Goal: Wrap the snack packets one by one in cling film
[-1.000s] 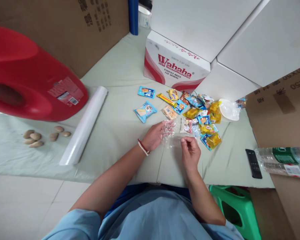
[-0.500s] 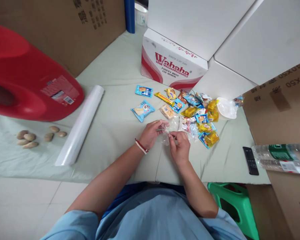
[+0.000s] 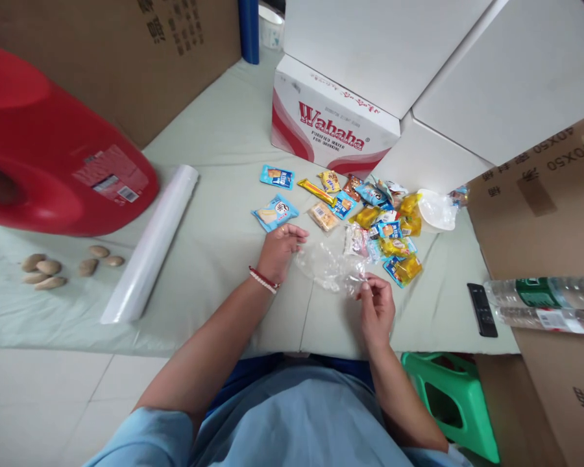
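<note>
A clear plastic bag point(image 3: 328, 267), thin and crumpled, is stretched between my two hands just over the table. My left hand point(image 3: 281, 250) pinches its left edge between thumb and fingers. At the other end, my right hand point(image 3: 378, 305) grips the bag's right side between thumb and forefinger. Beyond the hands lies a pile of small wrapped snacks, among them a yellow packet point(image 3: 394, 246) and a beige cracker packet point(image 3: 324, 215). A light-blue snack packet point(image 3: 275, 212) rests just past my left fingertips.
A white roll point(image 3: 150, 243) lies left, beside several brown stones point(image 3: 48, 266) and a big red jug point(image 3: 63, 155). Behind stands a Wahaba-type water carton point(image 3: 331, 123). To the right are a white bowl point(image 3: 438, 211), a black remote point(image 3: 481, 310) and plastic bottles point(image 3: 545, 293). A green stool point(image 3: 481, 408) stands below.
My hands have moved apart, the right one going right and slightly toward me, the left one a little left. The clear bag is now spread wider between them.
</note>
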`<action>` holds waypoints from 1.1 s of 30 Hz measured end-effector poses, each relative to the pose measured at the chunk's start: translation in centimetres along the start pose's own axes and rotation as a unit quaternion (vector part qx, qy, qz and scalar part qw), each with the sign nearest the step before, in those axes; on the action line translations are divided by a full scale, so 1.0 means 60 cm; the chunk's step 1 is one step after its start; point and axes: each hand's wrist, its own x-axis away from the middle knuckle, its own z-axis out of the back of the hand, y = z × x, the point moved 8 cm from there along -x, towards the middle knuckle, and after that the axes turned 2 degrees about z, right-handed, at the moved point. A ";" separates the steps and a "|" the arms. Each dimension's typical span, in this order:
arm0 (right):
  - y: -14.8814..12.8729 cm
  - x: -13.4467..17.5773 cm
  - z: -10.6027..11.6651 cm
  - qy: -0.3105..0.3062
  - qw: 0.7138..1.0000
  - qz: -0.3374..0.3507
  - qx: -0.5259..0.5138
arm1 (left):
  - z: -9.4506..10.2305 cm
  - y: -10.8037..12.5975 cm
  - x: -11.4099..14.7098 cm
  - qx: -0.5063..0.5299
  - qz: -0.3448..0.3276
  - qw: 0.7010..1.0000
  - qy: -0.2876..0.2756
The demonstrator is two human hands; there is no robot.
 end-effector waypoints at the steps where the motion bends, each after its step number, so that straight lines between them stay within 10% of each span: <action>1: 0.002 0.008 0.007 -0.017 1.000 0.015 0.011 | 0.008 0.011 0.000 -0.030 -0.017 0.999 0.018; 6: -0.006 0.043 0.039 -0.065 0.990 0.101 0.069 | -0.019 0.042 0.031 -0.223 -0.069 0.972 -0.009; 12: -0.002 0.049 0.055 -0.028 0.998 0.060 0.003 | -0.103 -0.038 0.083 -0.319 -0.045 0.944 -0.071; 19: 0.073 0.070 0.115 0.035 0.991 -0.093 -0.091 | -0.100 -0.086 0.094 -0.305 -0.027 0.949 -0.069; 23: 0.059 0.064 0.151 0.035 0.998 -0.038 -0.020 | -0.106 -0.065 0.122 -0.317 -0.069 0.944 -0.064; 28: 0.011 -0.002 0.102 -0.028 0.989 0.049 0.136 | -0.144 -0.051 0.167 -0.332 -0.110 0.930 -0.112; 33: 0.034 -0.046 0.009 -0.192 0.980 -0.013 0.043 | -0.118 -0.052 0.186 -0.319 -0.063 0.936 -0.133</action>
